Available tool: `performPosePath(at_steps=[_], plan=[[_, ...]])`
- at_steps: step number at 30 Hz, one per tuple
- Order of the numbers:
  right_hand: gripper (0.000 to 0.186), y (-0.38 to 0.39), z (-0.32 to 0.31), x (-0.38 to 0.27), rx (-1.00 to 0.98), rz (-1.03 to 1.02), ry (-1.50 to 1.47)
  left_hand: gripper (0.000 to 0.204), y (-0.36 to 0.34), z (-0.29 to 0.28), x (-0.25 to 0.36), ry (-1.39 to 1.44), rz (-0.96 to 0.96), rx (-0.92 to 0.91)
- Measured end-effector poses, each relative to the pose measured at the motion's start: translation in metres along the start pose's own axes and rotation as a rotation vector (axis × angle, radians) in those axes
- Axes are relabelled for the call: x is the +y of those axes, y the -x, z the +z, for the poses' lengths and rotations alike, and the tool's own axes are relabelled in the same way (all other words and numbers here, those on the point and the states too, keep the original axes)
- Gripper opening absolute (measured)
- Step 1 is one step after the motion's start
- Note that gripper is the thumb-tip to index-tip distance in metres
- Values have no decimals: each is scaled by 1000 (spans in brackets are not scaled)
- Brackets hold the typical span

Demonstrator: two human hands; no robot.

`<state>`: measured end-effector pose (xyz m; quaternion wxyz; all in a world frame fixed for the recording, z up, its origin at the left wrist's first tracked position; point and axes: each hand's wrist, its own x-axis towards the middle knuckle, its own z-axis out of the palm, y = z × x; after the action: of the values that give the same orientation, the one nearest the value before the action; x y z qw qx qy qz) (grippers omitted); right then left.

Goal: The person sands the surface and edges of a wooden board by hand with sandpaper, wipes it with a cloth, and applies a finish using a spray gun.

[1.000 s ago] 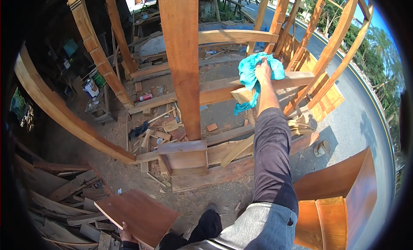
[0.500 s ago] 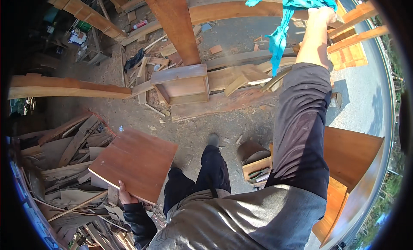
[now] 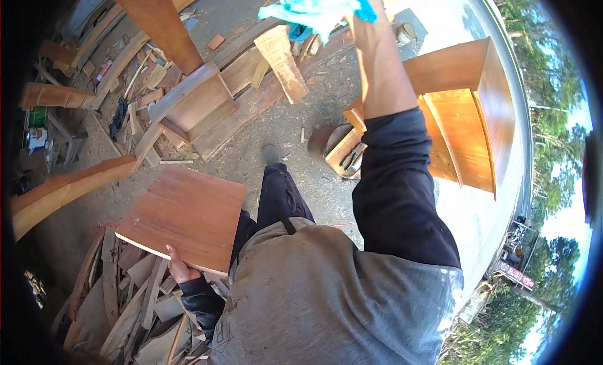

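At the lower left, my left hand (image 3: 180, 268) grips the edge of a square reddish-brown wooden board (image 3: 182, 214), held flat beside my leg. My right arm reaches up to the top edge of the view, where my right hand (image 3: 364, 6) is closed on a bright turquoise cloth (image 3: 314, 7). Its fingers are mostly hidden by the fabric and the frame's edge.
A curved wooden cabinet (image 3: 477, 126) stands at the right by a box with pliers (image 3: 348, 158). An open wooden drawer (image 3: 198, 107) lies among offcuts ahead. Posts (image 3: 160, 20) rise at the upper left, scrap wood (image 3: 144, 289) is piled lower left, and a road runs right.
My view has tilted down and swung right, bringing the cabinet and box into fuller view. My right hand with the cloth now sits farther left, at the top edge. The left hand still holds the board.
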<state>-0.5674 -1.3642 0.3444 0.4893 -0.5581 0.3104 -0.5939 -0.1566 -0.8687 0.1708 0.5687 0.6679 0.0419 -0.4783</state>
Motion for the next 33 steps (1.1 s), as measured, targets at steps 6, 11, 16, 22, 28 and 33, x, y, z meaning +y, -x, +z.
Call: performPosePath(at_steps=[6,11,16,22,28,33], plan=[[29,222,176,55,-19,466,-235,67,-18,6,36,-203,56,-267],[55,425,338,118,-170,170,536,70,5,10,75,-374,29,-435],[49,464,325,148,19,417,842,64,27,-6,113,-504,-21,-486],[39,701,254,269,-148,794,957,65,80,0,129,-817,-68,-507],[57,802,208,195,123,1206,515,65,104,-24,117,-894,57,-564],[72,948,181,128,5,1480,286,69,114,-25,74,-1000,57,-841]])
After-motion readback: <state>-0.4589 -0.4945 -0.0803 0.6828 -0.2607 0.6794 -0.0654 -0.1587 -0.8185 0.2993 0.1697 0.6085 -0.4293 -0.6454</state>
